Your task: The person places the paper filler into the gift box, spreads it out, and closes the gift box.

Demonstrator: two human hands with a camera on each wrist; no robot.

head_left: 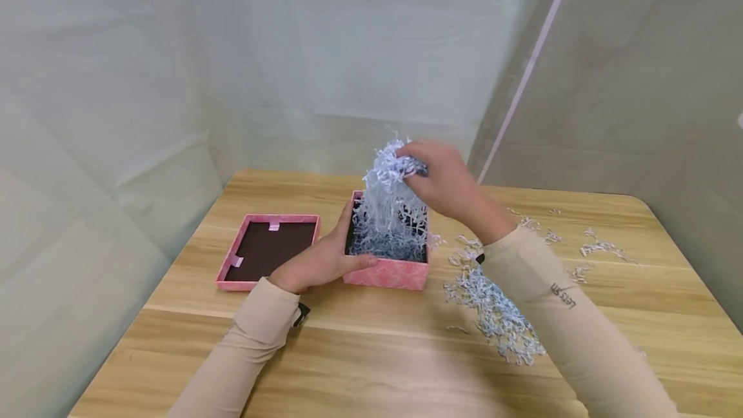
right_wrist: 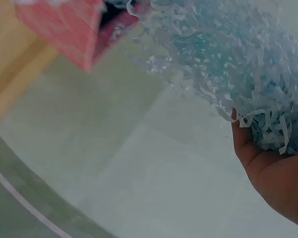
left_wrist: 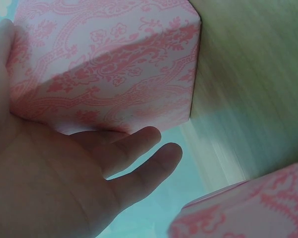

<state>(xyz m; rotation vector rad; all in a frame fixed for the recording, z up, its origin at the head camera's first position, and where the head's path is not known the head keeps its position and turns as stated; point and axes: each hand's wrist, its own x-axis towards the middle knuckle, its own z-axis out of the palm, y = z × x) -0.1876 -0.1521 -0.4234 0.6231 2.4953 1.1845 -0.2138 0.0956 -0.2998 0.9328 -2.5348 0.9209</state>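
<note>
A pink patterned box [head_left: 383, 274] with a dark inside stands on the table, pale blue shredded paper [head_left: 395, 245] in it. My left hand [head_left: 325, 257] rests against its near left corner, thumb along the front wall and fingers along the left side. In the left wrist view those fingers [left_wrist: 144, 173] are nearly straight and two of them stand off the box wall. Above the box, my right hand [head_left: 442, 176] grips a big clump of shredded paper [head_left: 391, 169]; its strands hang down into the box. The right wrist view shows the clump [right_wrist: 268, 74] cupped in the fingers.
The box's pink lid [head_left: 278, 244] lies inside-up at the left, with two pale ribbon tabs. A loose pile of shredded paper [head_left: 499, 318] lies right of the box, partly under my right forearm. Scattered strands [head_left: 604, 247] lie farther right. Pale sheeting [head_left: 371, 50] hangs behind the table.
</note>
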